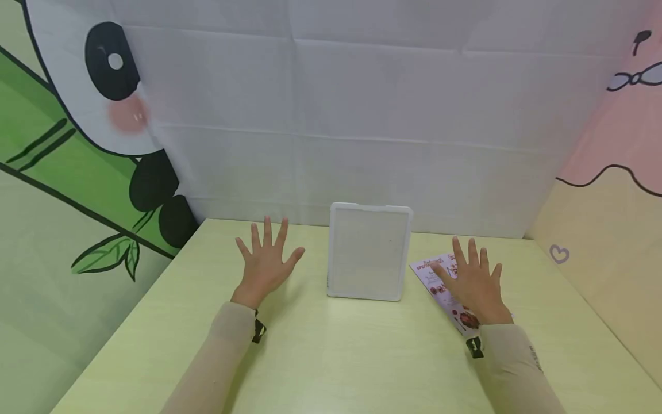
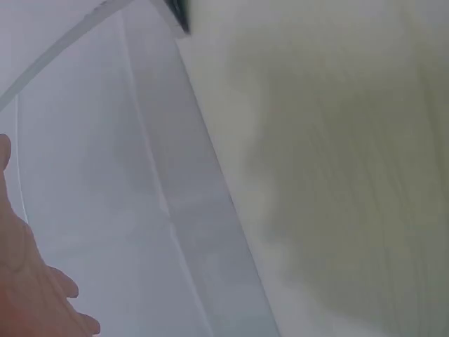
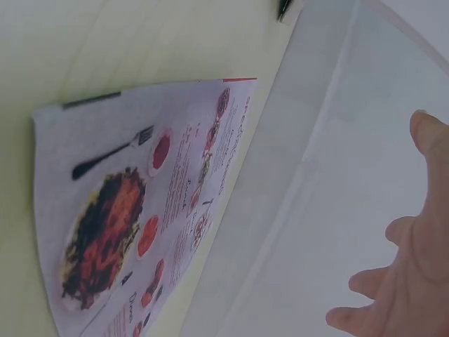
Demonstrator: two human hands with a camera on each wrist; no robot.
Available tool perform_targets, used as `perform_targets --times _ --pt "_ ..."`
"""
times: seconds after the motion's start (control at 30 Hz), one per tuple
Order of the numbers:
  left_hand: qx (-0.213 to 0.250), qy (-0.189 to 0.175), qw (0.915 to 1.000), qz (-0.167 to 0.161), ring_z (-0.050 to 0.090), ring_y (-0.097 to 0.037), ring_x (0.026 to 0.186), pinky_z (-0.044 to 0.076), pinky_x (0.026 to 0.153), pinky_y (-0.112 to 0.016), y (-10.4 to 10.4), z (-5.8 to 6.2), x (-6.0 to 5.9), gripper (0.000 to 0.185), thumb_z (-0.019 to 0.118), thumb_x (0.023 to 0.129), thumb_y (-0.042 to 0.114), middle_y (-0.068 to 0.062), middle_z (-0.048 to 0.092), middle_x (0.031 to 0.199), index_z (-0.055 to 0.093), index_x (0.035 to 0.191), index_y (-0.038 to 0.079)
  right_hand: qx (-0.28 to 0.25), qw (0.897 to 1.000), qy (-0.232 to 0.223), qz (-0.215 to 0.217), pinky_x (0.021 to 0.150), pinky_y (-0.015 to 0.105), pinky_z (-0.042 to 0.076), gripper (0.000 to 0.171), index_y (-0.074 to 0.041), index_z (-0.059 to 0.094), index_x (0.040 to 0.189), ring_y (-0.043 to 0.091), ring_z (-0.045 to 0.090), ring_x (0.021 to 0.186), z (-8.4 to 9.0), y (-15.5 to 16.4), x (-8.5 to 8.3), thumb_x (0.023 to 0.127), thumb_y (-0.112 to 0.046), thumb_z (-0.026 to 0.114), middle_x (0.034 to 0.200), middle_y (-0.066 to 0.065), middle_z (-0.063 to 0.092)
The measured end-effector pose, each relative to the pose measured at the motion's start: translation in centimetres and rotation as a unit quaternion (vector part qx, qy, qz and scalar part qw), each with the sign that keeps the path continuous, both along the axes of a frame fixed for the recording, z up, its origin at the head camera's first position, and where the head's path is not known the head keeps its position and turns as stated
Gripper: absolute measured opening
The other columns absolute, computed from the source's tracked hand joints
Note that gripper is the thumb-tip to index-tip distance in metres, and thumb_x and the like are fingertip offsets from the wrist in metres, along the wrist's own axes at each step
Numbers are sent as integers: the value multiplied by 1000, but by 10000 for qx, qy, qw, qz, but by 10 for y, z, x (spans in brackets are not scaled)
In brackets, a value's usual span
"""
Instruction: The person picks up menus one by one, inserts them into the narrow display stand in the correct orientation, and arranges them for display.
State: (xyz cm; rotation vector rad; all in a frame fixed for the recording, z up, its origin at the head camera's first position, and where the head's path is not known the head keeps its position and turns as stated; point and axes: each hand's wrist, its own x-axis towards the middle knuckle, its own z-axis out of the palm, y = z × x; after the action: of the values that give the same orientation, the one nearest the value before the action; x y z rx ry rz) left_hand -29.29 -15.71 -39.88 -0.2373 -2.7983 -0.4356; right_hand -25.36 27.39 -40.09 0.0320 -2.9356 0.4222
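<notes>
A white rectangular frame [image 1: 368,252] stands upright at the middle of the pale green table [image 1: 331,356]. My left hand [image 1: 266,261] hovers to its left with fingers spread, holding nothing; in the left wrist view only its edge [image 2: 28,281] shows. To the frame's right my right hand [image 1: 472,279] is spread flat above a printed menu sheet [image 1: 439,276] lying on the table. The right wrist view shows the menu sheet [image 3: 133,210] with food pictures and a fork, and my fingers [image 3: 407,281] apart from it.
A white cloth backdrop [image 1: 362,115] closes the back. A panda and bamboo panel [image 1: 77,144] stands on the left, a pink and yellow panel [image 1: 610,201] on the right. The table edges run near both side panels.
</notes>
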Motion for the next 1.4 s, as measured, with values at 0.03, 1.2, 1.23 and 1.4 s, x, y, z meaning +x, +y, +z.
perform_targets --times 0.03,1.2,1.23,1.4 --pt "181 -49 9998 -72 -11 -47 145 -14 106 -75 0 1 0 83 29 93 71 -18 -8 161 0 156 26 -51 10000 -56 -4 102 81 -2 90 -18 -4 156 58 1 139 1 1 0 93 -71 32 157 30 -4" --pt "5924 -2030 7400 -2454 52 -28 128 42 110 -37 42 -10 -23 62 56 98 29 -16 46 146 27 153 20 -760 9812 -1740 350 102 80 14 98 1 -1 153 60 3 137 -3 40 -5 93 -66 39 153 36 -4" --pt "5952 -2031 7378 -2452 54 -27 126 43 109 -37 43 -10 -23 62 57 98 29 -17 46 145 29 152 21 -748 9803 -1792 355 102 80 14 98 2 -1 153 60 2 137 -4 41 -6 93 -66 39 153 36 -4" --pt "5975 -2045 7384 -2365 62 -18 110 48 104 -33 48 -11 -25 60 61 95 26 -16 57 132 36 150 20 -759 9756 -2030 358 105 78 15 99 3 -1 152 59 1 137 -6 43 -10 94 -64 41 153 36 -4"
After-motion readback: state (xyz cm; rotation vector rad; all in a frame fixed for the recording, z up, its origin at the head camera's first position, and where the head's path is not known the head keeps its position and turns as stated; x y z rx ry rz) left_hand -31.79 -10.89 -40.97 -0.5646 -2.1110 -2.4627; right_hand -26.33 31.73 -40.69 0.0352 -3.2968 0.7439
